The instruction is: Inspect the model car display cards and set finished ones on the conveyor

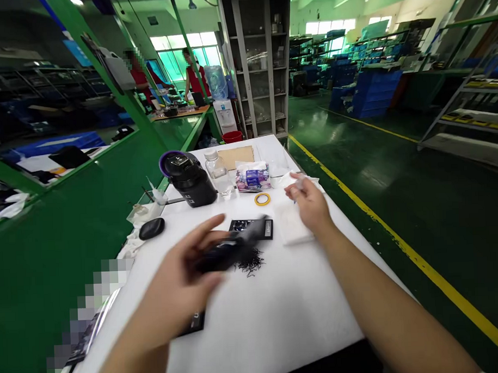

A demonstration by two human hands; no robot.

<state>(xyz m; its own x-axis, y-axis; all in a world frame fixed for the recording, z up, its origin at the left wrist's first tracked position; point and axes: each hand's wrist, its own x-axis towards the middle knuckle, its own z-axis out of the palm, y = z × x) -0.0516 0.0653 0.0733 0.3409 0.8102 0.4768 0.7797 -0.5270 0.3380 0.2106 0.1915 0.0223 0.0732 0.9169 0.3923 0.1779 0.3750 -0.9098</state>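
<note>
My left hand (184, 273) is closed round a long black object (224, 251) with a tapered grey end; motion blurs it, so its kind is unclear. It hangs over a flat black case (269, 229) and a loose pile of thin black pieces (250, 262). Partly hidden under my left wrist lies another flat black thing (196, 321). Farther right, the fingers of my right hand (310, 203) are pinched together above a folded white cloth (291, 226). Something small and pale may be in that pinch, too small to name.
On the white table (278, 316) stand a black jug-like bottle (191, 183), a clear bottle (219, 174) and a tissue pack (252, 177). A yellow tape roll (262, 199) and a black mouse (151, 229) lie nearer. Two people in red are beyond the green partition (82, 225).
</note>
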